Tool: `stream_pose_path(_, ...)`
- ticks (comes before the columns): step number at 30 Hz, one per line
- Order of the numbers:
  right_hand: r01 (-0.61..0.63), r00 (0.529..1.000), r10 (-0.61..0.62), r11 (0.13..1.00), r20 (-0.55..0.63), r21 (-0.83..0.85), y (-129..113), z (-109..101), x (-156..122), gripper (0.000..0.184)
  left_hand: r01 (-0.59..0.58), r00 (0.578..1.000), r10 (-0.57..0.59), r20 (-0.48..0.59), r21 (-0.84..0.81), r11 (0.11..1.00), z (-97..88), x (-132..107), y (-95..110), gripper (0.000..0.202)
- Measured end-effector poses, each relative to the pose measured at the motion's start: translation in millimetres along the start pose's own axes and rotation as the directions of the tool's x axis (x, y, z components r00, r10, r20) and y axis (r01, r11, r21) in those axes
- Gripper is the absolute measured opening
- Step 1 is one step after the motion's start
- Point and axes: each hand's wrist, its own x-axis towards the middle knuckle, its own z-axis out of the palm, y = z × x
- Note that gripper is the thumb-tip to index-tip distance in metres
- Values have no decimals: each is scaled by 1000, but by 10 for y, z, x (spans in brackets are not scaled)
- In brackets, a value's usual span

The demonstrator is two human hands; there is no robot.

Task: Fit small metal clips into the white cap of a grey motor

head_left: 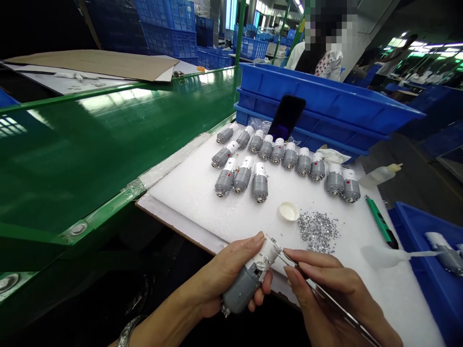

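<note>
Clamped the model (239, 290) in the left hand (224, 265) at the table edge (181, 227), slanted its long axis forward-right; pinched tweezers (332, 300) in the right hand (336, 283) beside its white end (266, 249) (couldn't confirm contact).

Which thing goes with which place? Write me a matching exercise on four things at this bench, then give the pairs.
1. Tweezers
2. Nearest grey-and-white model
3. Black phone
4. Round white dish

A. Propped in front of the blue bins
B. In the left hand
C. Beside the silver bits
D. In the right hand

Pairs: 1-D, 2-B, 3-A, 4-C
</note>
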Motion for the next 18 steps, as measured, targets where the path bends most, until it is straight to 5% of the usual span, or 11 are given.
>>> stream_pose_path(6,-95,994,99,993,-52,72,29,0,-19,12,-48,993,50,-107,22,999,61,-27,2,48)
stream_pose_path(14,-119,990,127,987,-68,112,152,-3,-33,12,7,988,5,-155,74,997,128,52,54,58)
stream_pose_path(18,-129,981,141,987,-130,100,239,-45,-49,11,-11,991,47,-126,276,961,86,54,248,52)
